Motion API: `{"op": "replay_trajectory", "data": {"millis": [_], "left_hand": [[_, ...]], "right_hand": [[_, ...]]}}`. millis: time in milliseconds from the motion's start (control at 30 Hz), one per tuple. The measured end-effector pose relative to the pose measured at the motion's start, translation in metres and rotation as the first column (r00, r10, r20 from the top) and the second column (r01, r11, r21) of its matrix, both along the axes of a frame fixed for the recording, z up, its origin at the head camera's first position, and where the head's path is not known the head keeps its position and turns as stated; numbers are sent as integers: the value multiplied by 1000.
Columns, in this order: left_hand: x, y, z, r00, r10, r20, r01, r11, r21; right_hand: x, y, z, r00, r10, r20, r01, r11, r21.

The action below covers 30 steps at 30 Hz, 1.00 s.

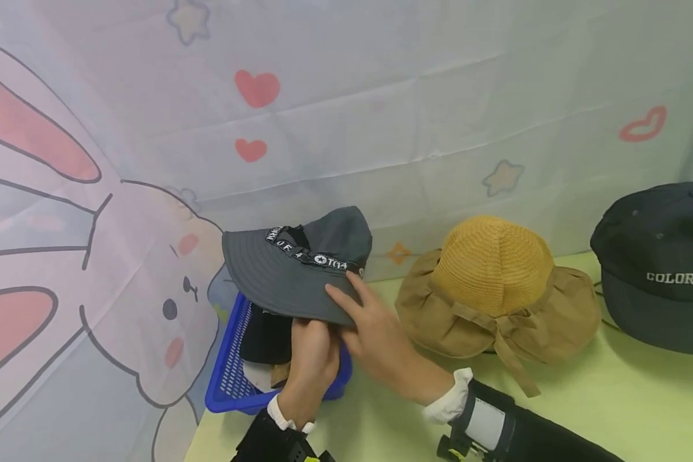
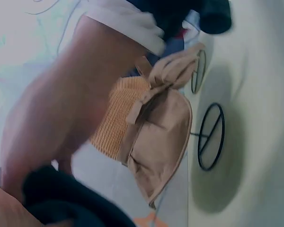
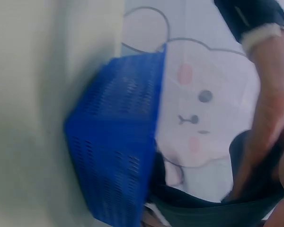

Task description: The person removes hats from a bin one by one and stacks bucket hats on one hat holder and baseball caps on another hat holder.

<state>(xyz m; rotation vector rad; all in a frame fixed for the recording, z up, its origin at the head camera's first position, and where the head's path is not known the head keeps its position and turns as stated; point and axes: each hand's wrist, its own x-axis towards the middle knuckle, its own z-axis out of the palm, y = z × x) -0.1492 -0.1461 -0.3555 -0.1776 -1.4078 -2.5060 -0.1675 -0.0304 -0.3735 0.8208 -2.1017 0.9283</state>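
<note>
A dark grey wide-brimmed sun hat (image 1: 283, 276) is held tilted above a blue basket (image 1: 225, 385); a black band with white lettering runs round it. My left hand (image 1: 312, 353) holds it from below at the near brim, its fingertips hidden by the hat. With my right hand (image 1: 381, 333) I pinch the right side of the brim, two fingers lying on top near the band. In the right wrist view the left hand (image 3: 270, 109) reaches against the hat (image 3: 217, 213). The left wrist view shows the right hand (image 2: 52, 118) above the dark hat fabric (image 2: 71, 203), blurred.
Black (image 1: 265, 337) and pale headwear lies in the basket. Right of it, a yellow straw hat with a tan brim and bow (image 1: 496, 282) sits on a wire stand (image 2: 211, 137). Farther right is a dark COLORADO cap (image 1: 658, 256). A printed cloth (image 1: 352, 128) hangs behind the pale green table (image 1: 381, 417).
</note>
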Motion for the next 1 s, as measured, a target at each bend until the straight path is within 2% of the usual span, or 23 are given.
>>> {"op": "replay_trajectory", "data": {"millis": [167, 267, 367, 600, 833, 1000], "left_hand": [[2, -5, 4, 998, -27, -48, 23, 996, -83], [1, -10, 6, 998, -41, -55, 35, 994, -107], [0, -17, 7, 999, -29, -28, 26, 992, -121], [1, -40, 7, 998, 4, 63, 9, 980, -201], [5, -67, 20, 987, 68, 146, -16, 943, -331], [6, -88, 25, 973, 124, 195, -38, 919, -393]], "right_hand": [[0, 8, 14, 999, 8, -45, -3, 995, 99], [0, 13, 21, 995, 6, -99, 6, 994, 112], [-1, 19, 27, 993, 9, -121, 0, 998, 69], [-8, 29, 31, 993, 44, -110, -50, 997, -56], [-14, 38, 33, 992, 58, -114, -70, 992, -106], [-16, 43, 37, 996, 72, -59, -78, 991, -108]]}}
